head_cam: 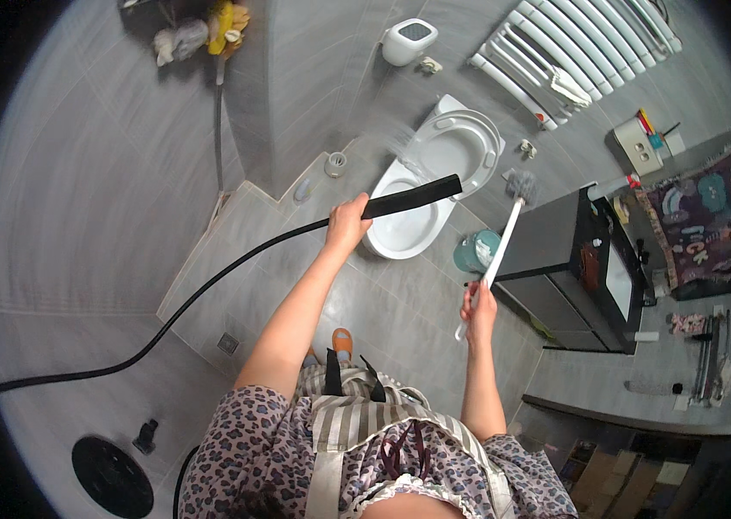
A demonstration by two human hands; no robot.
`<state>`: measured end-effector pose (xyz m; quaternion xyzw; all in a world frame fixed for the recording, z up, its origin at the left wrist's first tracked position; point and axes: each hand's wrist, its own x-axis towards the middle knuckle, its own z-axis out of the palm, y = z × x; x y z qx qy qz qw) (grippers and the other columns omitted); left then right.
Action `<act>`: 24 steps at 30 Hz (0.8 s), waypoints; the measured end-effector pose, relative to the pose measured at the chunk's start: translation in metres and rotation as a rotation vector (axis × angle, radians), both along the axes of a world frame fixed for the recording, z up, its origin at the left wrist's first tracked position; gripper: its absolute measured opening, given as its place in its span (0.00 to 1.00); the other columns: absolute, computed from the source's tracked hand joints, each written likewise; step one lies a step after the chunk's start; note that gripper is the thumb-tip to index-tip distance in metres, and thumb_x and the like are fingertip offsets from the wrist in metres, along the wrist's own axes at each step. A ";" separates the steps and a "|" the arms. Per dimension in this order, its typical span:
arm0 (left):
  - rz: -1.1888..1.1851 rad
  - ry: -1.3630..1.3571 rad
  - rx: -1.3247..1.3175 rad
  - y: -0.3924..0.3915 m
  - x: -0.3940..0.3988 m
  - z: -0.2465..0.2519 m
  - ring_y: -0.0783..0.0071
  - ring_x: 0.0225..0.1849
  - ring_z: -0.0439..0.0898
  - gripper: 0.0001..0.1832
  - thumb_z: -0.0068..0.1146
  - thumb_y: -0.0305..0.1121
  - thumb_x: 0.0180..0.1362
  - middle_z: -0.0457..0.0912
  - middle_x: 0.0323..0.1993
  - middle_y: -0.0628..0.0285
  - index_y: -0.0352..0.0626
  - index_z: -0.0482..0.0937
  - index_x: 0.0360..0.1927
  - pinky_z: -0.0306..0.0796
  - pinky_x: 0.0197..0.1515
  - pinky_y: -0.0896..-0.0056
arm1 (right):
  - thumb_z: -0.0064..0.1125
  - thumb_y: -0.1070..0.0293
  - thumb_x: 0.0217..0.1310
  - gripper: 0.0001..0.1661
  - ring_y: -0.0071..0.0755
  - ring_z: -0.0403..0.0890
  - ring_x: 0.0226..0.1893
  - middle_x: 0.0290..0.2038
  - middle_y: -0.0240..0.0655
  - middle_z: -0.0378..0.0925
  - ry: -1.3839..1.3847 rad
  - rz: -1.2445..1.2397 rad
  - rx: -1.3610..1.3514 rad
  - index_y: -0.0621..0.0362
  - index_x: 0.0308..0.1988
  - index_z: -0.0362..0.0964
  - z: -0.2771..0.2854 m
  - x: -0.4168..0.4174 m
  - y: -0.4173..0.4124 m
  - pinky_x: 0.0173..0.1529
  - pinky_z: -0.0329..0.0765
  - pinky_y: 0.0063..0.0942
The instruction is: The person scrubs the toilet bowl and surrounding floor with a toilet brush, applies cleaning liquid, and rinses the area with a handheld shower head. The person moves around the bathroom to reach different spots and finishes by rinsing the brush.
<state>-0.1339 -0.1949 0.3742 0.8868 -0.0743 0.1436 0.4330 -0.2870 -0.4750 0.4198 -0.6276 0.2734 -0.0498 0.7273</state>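
My left hand (348,224) grips a black handheld shower head (412,197), whose black hose (210,285) curves off to the left. Water sprays from it, up and left over the raised lid side of a white toilet (398,230). The seat (492,156) of the toilet is raised. In my right hand (480,311) is the white handle of a long brush (503,250); its grey bristle head (521,186) points away from me, in the air to the right of the toilet.
A teal waste bin (474,252) with a liner stands between the toilet and a dark vanity cabinet (541,243). A white towel radiator (566,52) hangs on the back wall. On the floor are a small round white container (335,164) and a drain (228,344).
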 end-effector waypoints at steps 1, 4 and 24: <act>-0.015 -0.022 0.033 0.002 0.005 0.000 0.50 0.29 0.75 0.16 0.61 0.25 0.37 0.75 0.22 0.52 0.41 0.67 0.30 0.67 0.32 0.53 | 0.45 0.48 0.60 0.21 0.13 0.62 0.13 0.20 0.26 0.67 0.113 -0.063 -0.058 0.56 0.33 0.67 0.000 -0.015 -0.008 0.15 0.57 0.13; -0.040 -0.083 0.019 0.004 0.017 0.011 0.50 0.29 0.74 0.14 0.59 0.26 0.38 0.74 0.20 0.53 0.42 0.67 0.28 0.65 0.31 0.53 | 0.46 0.47 0.59 0.22 0.13 0.62 0.11 0.18 0.25 0.66 0.201 -0.128 -0.069 0.56 0.31 0.67 -0.014 -0.067 -0.043 0.13 0.55 0.13; -0.228 -0.164 0.162 -0.007 0.095 0.074 0.51 0.21 0.68 0.11 0.54 0.26 0.42 0.67 0.17 0.49 0.40 0.64 0.27 0.63 0.24 0.63 | 0.48 0.56 0.59 0.17 0.16 0.58 0.07 0.13 0.25 0.62 0.421 -0.322 0.075 0.58 0.28 0.64 -0.099 -0.163 -0.093 0.09 0.53 0.16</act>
